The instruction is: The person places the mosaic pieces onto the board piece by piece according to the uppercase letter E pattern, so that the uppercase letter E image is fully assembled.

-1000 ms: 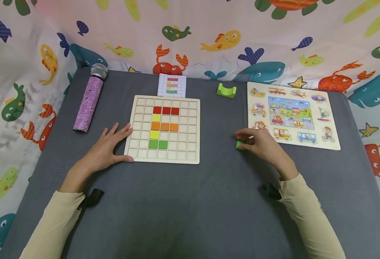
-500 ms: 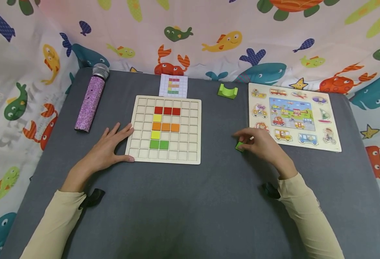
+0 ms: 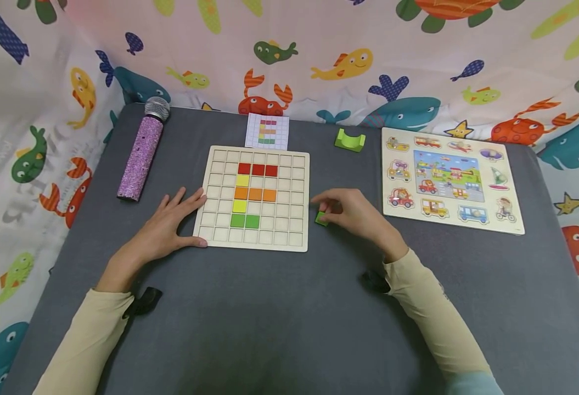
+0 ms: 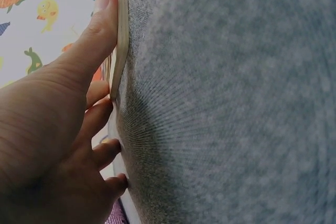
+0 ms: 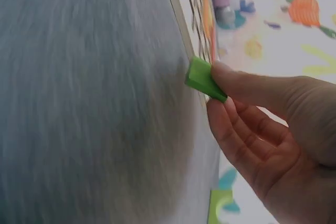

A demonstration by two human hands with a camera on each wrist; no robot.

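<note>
A wooden grid board (image 3: 284, 233) lies on the grey table. In its cells sit red tiles (image 3: 258, 170), yellow tiles (image 3: 240, 206), orange tiles (image 3: 255, 194) and two green tiles (image 3: 245, 221). My left hand (image 3: 163, 227) rests at the board's left edge, fingers spread, thumb and index fingertip right at the rim; the left wrist view shows the thumb (image 4: 97, 30) along that edge. My right hand (image 3: 355, 216) pinches a green tile (image 5: 202, 78) between thumb and finger, just off the board's right edge. A pattern card (image 3: 273, 131) lies behind the board.
A sparkly purple microphone (image 3: 143, 148) lies at the left. A green curved block (image 3: 350, 140) stands at the back, right of the card. A vehicle puzzle board (image 3: 452, 211) lies at the right. A fish-print curtain (image 3: 309, 33) hangs behind the table.
My right hand has lifted the green tile from the table near the puzzle board and carried it left, close to the grid board. The left hand stays at the board's edge.
</note>
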